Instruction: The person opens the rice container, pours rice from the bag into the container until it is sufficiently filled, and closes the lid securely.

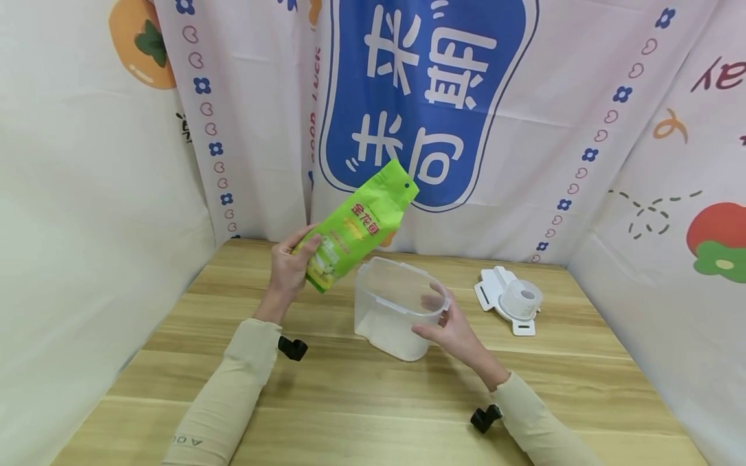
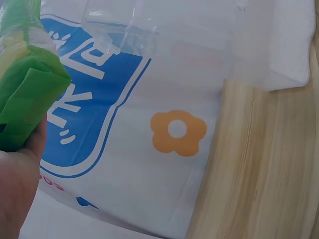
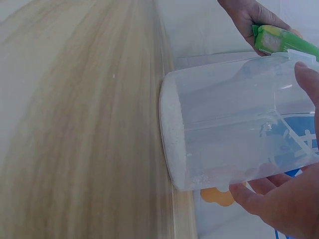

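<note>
- Green bag (image 1: 355,226): up off the bench (image 1: 350,401), left of the container and above it, toward the bench's far edge. Long axis slants from low left to high right; the end with the hanging hole is uppermost. Can't tell from my feeds whether either end is sealed.
- Left hand (image 1: 291,262): clamped on the bag near its lower end, thumb across the printed face. It's the nearer hand; I have the bag in it already.
- Key relation: the bag's lower end sits just beside the left end of the container rim, upper end angled up and right. My left wrist view shows a gap between bag and rim, so I read them as apart.
- Clear container (image 1: 396,301): mid-bench, nearer the far edge than the near edge, lidless. White contents (image 1: 387,333) lie low inside. Looks stood on the bench; can't confirm full base contact.
- Right hand (image 1: 454,330): clamped round the container's right end by the rim, thumb on the near wall, fingers on the far side. Hands are well apart, container between them.
- White lid (image 1: 494,282): lies toward the bench's far right corner, clear of both hands. Clear cup (image 1: 521,298) sits on it.
</note>
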`<control>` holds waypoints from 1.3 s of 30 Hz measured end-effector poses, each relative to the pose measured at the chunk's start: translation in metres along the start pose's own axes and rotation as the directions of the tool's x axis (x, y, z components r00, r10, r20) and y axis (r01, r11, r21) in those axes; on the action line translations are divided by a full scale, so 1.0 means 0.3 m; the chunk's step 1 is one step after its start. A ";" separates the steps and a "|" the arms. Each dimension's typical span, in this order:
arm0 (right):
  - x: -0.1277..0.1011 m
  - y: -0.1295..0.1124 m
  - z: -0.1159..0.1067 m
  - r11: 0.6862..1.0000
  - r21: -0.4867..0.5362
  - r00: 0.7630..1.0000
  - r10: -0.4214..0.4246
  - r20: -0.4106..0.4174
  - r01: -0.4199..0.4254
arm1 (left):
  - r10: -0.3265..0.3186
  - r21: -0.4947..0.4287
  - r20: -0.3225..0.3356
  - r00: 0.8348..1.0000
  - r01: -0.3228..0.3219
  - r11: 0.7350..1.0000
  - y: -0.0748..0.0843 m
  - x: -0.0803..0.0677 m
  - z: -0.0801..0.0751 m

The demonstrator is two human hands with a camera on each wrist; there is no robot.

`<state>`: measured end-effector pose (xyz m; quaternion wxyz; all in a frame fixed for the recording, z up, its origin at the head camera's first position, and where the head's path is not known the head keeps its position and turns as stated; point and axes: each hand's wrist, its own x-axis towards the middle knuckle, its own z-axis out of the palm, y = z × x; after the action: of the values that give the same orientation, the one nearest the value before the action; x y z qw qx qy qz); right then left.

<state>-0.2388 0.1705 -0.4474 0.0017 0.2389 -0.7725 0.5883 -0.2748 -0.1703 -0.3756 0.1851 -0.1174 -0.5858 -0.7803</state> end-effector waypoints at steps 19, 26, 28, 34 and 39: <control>0.003 -0.005 -0.003 1.000 -0.010 1.000 0.009 -0.010 -0.009 | 0.099 0.207 0.067 0.993 -0.111 0.972 0.034 0.001 0.005; 0.003 -0.011 -0.002 1.000 -0.006 1.000 0.015 -0.009 -0.015 | 0.130 0.267 0.053 0.990 -0.140 0.954 0.033 0.006 0.017; 0.002 -0.010 -0.001 1.000 -0.004 1.000 0.017 -0.008 -0.017 | 0.131 0.278 0.051 0.990 -0.140 0.950 0.033 0.006 0.021; 0.000 -0.005 0.001 1.000 -0.001 1.000 0.021 -0.005 -0.021 | 0.161 0.338 0.096 0.982 -0.185 0.923 0.042 0.005 0.027; 0.002 -0.006 0.000 1.000 0.012 1.000 0.026 -0.005 -0.026 | 0.224 0.422 0.130 0.966 -0.259 0.869 0.049 0.012 0.031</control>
<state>-0.2386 0.1698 -0.4456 -0.0055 0.2275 -0.7720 0.5935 -0.2721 -0.1655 -0.3586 0.2799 -0.1755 -0.7324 -0.5953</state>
